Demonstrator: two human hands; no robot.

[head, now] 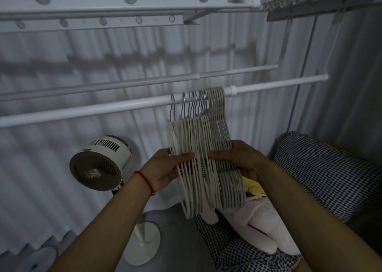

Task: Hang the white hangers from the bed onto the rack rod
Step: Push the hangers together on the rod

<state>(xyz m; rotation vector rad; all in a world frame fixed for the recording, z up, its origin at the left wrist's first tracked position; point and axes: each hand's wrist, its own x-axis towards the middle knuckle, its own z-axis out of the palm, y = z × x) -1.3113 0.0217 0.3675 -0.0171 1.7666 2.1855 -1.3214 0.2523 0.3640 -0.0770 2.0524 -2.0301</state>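
Both hands, left hand (165,168) and right hand (237,158), are gripping the bunched white hangers (198,139) hanging on the rack rod (103,108).

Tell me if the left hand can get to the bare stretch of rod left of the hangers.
Probably yes. The left hand holds the hangers just below the rod, and nothing hangs on that stretch. The fan sits lower and off to the side, out of the way.
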